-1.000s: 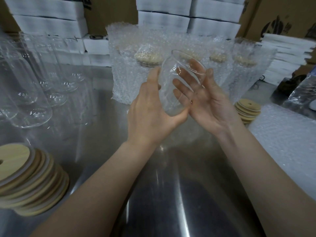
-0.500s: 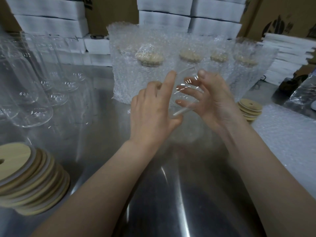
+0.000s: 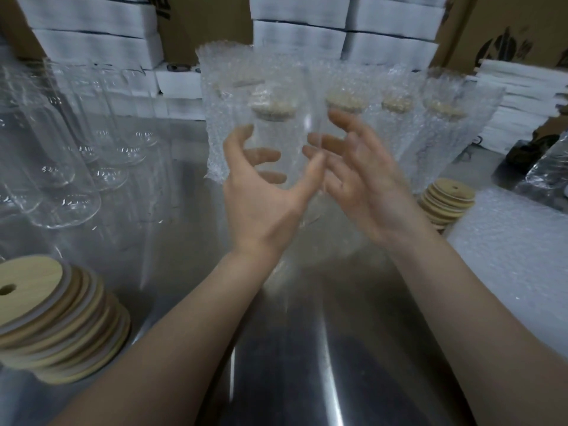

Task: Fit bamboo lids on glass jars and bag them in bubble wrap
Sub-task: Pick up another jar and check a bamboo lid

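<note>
Holding one bare glass jar [image 3: 289, 130] aloft over the middle of the worktop [image 3: 292, 364]: left hand [image 3: 261, 195], fingers curled round its wall; right hand [image 3: 362, 182], fingers loosely spread, resting against its right side. Step in hand, seemingly: lidding, not yet done. Lid stack [image 3: 52, 321] at the near left corner; next move needs one hand freed to fetch a lid.

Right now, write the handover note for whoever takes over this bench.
Left grip holds a lidless glass jar in the air; right grip is open, fingers beside it.
Large lid stack near left, small lid stack at right.
Bare jars at left; bubble wrap lies right.
Done: bagged jars with lids stand behind.
Left: lid this jar, bag it, then the others.
</note>
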A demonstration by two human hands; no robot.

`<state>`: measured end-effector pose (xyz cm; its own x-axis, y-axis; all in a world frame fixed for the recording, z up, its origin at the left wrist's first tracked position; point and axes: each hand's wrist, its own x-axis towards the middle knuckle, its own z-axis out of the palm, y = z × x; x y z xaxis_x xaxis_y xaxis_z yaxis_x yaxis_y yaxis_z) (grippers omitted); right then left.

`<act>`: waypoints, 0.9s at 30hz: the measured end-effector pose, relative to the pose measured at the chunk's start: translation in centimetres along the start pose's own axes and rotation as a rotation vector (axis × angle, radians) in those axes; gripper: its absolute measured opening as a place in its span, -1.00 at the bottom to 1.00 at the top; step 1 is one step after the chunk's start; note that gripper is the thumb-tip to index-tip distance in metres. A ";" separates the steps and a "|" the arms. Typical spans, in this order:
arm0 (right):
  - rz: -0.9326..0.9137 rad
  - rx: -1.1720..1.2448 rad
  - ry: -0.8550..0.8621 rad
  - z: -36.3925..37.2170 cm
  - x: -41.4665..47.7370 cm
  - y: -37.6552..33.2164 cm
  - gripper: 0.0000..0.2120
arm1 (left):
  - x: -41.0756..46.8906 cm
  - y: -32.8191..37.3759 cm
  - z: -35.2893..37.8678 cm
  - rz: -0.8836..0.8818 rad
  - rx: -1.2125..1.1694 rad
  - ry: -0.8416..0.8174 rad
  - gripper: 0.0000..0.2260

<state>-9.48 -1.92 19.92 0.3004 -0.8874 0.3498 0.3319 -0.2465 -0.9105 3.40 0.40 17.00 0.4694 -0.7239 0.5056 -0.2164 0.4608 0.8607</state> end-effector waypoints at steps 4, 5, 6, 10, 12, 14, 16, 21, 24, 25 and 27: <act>-0.069 -0.350 -0.081 0.9 -0.6 1.2 -0.46 | 0.9 0.6 -0.2 -0.309 -0.491 0.136 -0.37; -0.100 -0.418 -0.074 1.3 -0.7 1.6 -0.48 | 1.1 0.7 -0.3 -0.353 -0.561 0.154 -0.46; -0.124 -0.465 -0.070 1.6 -0.8 1.9 -0.45 | 1.2 0.7 -0.4 -0.390 -0.607 0.168 -0.55; -0.199 -0.519 -0.065 2.4 -1.3 2.9 -0.29 | 1.0 0.8 -0.4 -0.547 -0.722 0.153 -0.50; -0.211 -0.471 -0.047 2.6 -1.5 2.9 -0.35 | 0.7 1.1 -0.4 -0.590 -0.764 0.136 -0.47; -0.206 -0.405 -0.030 2.9 -1.5 2.8 -0.45 | 0.5 1.3 -0.4 -0.604 -0.781 0.115 -0.45; -0.191 -0.325 -0.012 2.9 -1.5 2.6 -0.57 | 0.5 1.3 -0.4 -0.600 -0.765 0.094 -0.48; -0.148 -0.241 -0.051 2.5 -1.2 2.4 -0.72 | 0.6 1.4 -0.5 -0.657 -0.791 0.066 -0.51; -0.114 -0.180 -0.078 2.0 -1.0 2.5 -0.74 | 0.7 1.2 -0.5 -0.717 -0.852 0.041 -0.39; -0.098 -0.153 -0.092 1.8 -1.0 2.5 -0.74 | 0.7 1.0 -0.5 -0.738 -0.879 0.035 -0.38; -0.068 -0.090 -0.135 1.5 -0.8 2.6 -0.75 | 0.8 1.0 -0.5 -0.777 -0.947 0.035 -0.37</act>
<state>-7.49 -1.28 17.61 0.3997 -0.8083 0.4323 0.2757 -0.3438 -0.8977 4.01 0.56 18.17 0.2221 -0.9653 -0.1371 0.8326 0.1146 0.5420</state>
